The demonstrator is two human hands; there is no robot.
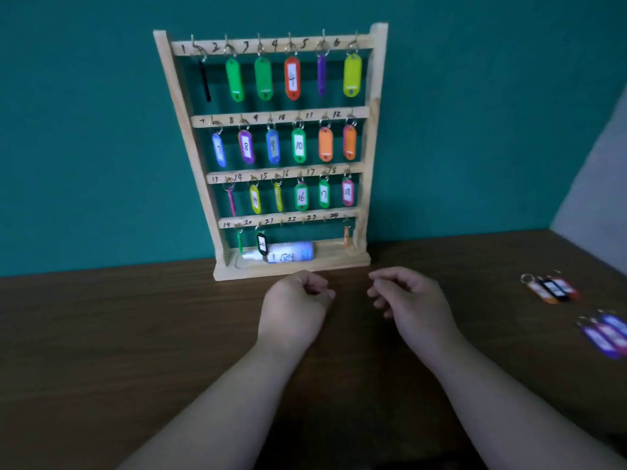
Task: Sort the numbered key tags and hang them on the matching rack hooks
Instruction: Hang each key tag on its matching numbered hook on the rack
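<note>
A wooden key rack (371, 96) stands against the teal wall, with four rows of hooks numbered 1 to 24. Coloured tags hang on the three upper rows. In the bottom row a green tag (240, 241) hangs under 19, a black tag (261, 244) marked 20, and an orange tag (346, 236) under 24; the hooks between them are bare. My left hand (294, 305) and my right hand (412, 301) hover over the table in front of the rack base, fingers loosely curled, holding nothing. Loose tags lie at the right: an orange, black and red group (551, 289) and a purple and blue group (605, 335).
A pale bottle-like object (293, 252) lies in the tray at the rack's base. The dark wooden table (135, 334) runs to the teal wall. A grey surface (597, 184) rises at the far right.
</note>
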